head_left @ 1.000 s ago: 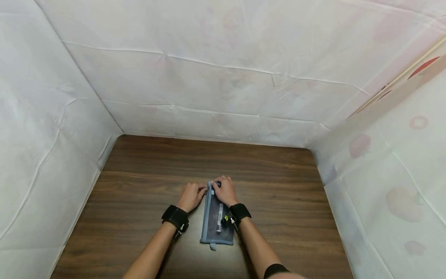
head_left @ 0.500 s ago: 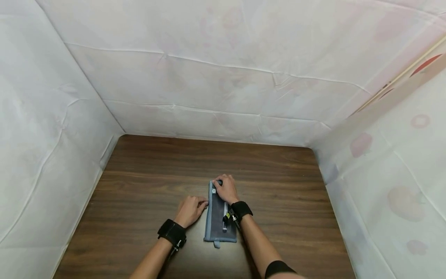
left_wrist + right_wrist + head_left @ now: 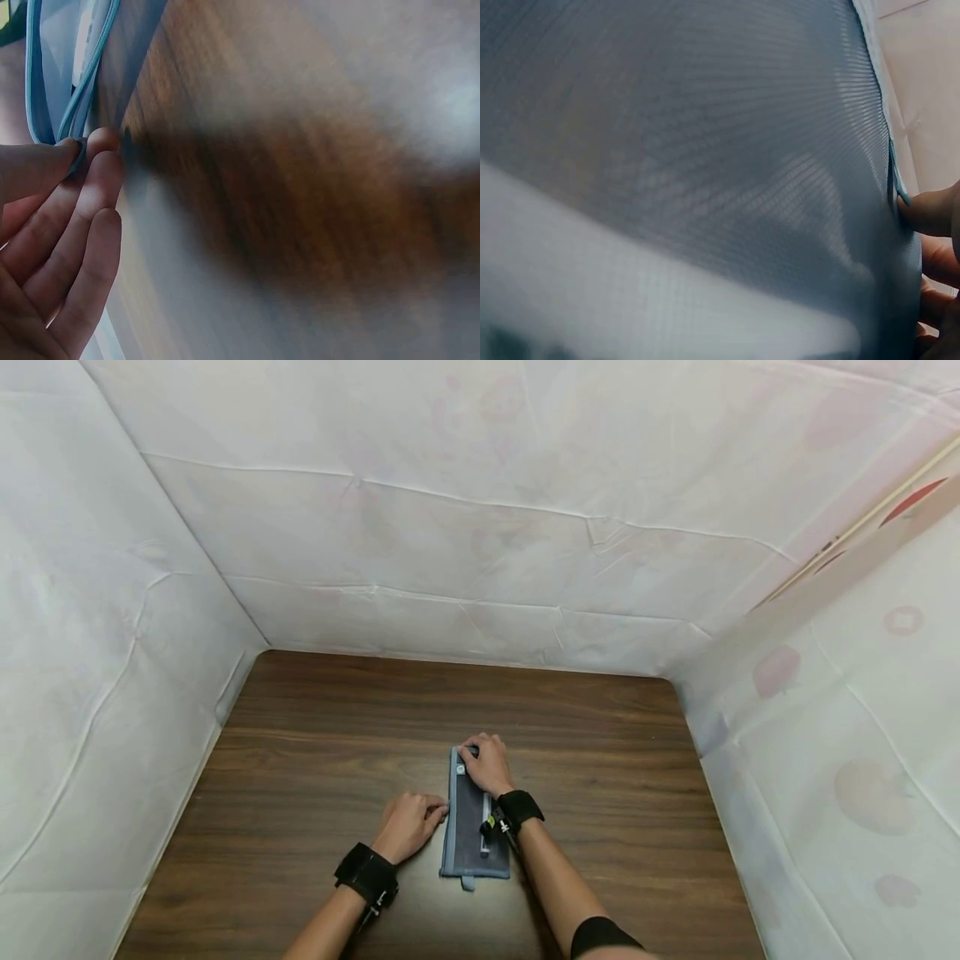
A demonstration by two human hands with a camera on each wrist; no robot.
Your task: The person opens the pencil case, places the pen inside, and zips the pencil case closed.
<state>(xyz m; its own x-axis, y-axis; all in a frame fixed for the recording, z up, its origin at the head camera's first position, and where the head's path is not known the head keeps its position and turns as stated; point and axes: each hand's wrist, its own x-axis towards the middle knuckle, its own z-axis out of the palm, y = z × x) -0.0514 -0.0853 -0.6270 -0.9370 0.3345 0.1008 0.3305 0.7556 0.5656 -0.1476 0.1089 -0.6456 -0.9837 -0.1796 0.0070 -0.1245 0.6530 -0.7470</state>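
A flat grey-blue mesh zip pouch [image 3: 461, 843] lies lengthwise on the wooden table, a small fabric tab at its near end. Through its mesh shows a white marker [image 3: 485, 850], partly covered by the right wrist gear. My left hand [image 3: 408, 825] is at the pouch's left edge. In the left wrist view its thumb and forefinger pinch a small blue piece at the zip edge [image 3: 32, 82], where two blue bands spread apart beyond the fingertips. My right hand [image 3: 489, 766] pinches the pouch's far end; its thumb and fingers [image 3: 934, 214] grip the edge in the right wrist view.
The brown wood-grain table [image 3: 585, 760] is enclosed by a white back wall [image 3: 465, 627] and white side walls of creased sheeting. Black straps with small cameras sit on both wrists.
My left hand has slid along the pouch's left edge toward me, from the far corner to about midway. The right hand stays at the far end; the pouch has shifted slightly right.
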